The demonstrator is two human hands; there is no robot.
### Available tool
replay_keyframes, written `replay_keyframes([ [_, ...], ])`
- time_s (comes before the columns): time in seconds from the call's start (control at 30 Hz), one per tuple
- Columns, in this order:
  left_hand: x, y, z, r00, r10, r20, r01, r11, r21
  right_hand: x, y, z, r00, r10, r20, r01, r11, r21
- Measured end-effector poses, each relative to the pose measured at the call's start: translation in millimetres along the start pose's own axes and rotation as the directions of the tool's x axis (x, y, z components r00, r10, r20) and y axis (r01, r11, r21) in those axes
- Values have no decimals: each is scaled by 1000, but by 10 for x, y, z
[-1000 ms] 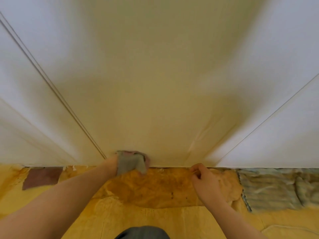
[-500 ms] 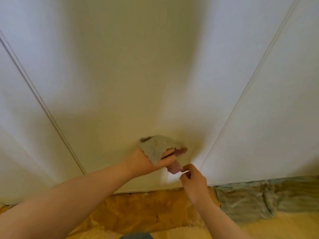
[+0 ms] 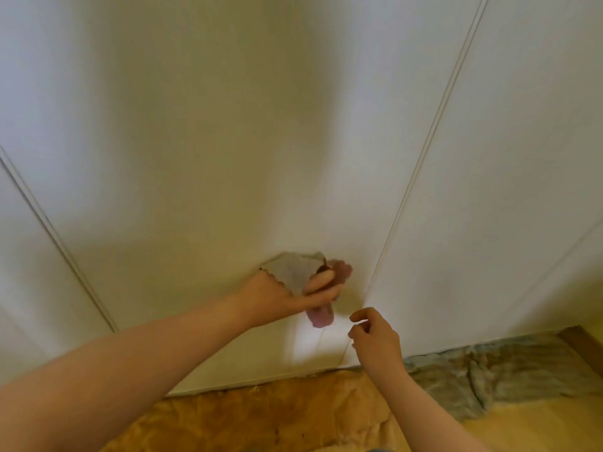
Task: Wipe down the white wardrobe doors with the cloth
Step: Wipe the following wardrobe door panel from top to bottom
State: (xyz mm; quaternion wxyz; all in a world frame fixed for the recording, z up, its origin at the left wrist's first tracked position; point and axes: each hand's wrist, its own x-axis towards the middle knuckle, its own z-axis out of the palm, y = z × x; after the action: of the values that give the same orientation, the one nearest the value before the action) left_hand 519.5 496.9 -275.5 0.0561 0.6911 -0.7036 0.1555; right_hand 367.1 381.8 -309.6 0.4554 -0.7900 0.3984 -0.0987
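White wardrobe doors (image 3: 202,141) fill most of the view, split by a seam on the left and another on the right. My left hand (image 3: 287,296) grips a crumpled cloth (image 3: 292,272), grey on one side and pink on the other, low on the middle door near the right seam. A pink corner hangs below my fingers. My right hand (image 3: 375,340) hovers just below and to the right of the cloth, fingers loosely curled, holding nothing.
Below the doors lies a brown, crinkled floor covering (image 3: 261,415). A grey-green rumpled fabric (image 3: 496,380) lies along the base of the right door. Yellow floor (image 3: 538,429) shows at the lower right.
The left hand lifted the cloth from the door's bottom edge up and to the right. The right hand rose from the floor edge toward the cloth, then drew slightly away.
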Motion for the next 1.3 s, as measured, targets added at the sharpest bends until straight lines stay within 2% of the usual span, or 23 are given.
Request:
replay_keyframes([
  [0.03,83,-30,-97,996,-82,-18,82,996,24,11,-14,-15,1000,1,-8,-1,1000,-1],
  [0.1,92,-74,-41,969,26,-247,39,966,254,11,-48,-25,1000,-5,-12,5,1000,3],
  [0.17,3,-136,139,980,60,-191,18,923,383,-2,-57,-16,1000,-12,-5,12,1000,13],
  [0.3,-242,-155,355,969,239,-66,-184,871,456,-29,-23,-4,1000,-20,12,20,1000,5],
  [0.37,-178,-156,276,958,261,-117,-181,870,459,-16,-2,-15,1000,-11,0,11,1000,9],
  [0.5,-56,-30,236,959,80,-271,34,919,392,10,10,-48,999,21,-31,-21,999,26],
  [0.53,-104,-13,354,966,46,-253,47,936,350,8,9,-44,999,29,-35,-28,999,31],
  [0.6,-277,39,644,994,46,-99,-19,966,257,-10,14,-31,999,35,-25,-34,998,43],
  [0.67,-403,38,739,999,35,40,-43,972,232,-13,14,-43,1000,26,-10,-26,999,37],
  [0.7,-394,19,726,999,16,50,-27,973,230,-8,12,-58,1000,25,-11,-25,999,34],
  [0.8,-155,0,532,989,35,-146,-1,975,222,12,5,-136,998,26,-50,-22,998,66],
  [0.87,193,39,266,956,-8,-292,83,966,244,34,1,-180,996,30,-84,-23,996,86],
  [0.97,562,68,-5,921,-147,-362,251,933,260,42,19,-185,991,45,-124,-32,994,103],
  [1.0,581,84,21,928,-134,-347,238,931,277,37,40,-187,990,56,-129,-42,993,107],
  [1.03,546,92,136,964,-65,-260,155,927,342,29,73,-187,989,71,-129,-56,992,112],
  [1.07,489,133,260,987,53,-150,14,910,415,11,109,-188,989,83,-126,-68,991,116],
  [1.1,397,183,380,991,129,28,-126,863,490,-16,140,-196,988,88,-123,-73,990,120],
  [1.13,323,204,473,973,158,168,-224,820,526,-23,152,-225,989,80,-122,-65,991,118],
  [1.17,273,223,484,958,116,263,-236,841,487,-30,164,-249,990,74,-120,-61,992,111],
  [1.2,313,216,422,968,89,236,-190,874,448,-17,167,-274,989,74,-124,-61,992,106],
  [1.27,499,177,324,996,93,-16,-80,928,364,0,160,-283,987,94,-133,-79,991,112],
  [1.3,614,188,246,995,52,-85,-17,931,366,9,151,-271,987,92,-133,-78,991,109],
])
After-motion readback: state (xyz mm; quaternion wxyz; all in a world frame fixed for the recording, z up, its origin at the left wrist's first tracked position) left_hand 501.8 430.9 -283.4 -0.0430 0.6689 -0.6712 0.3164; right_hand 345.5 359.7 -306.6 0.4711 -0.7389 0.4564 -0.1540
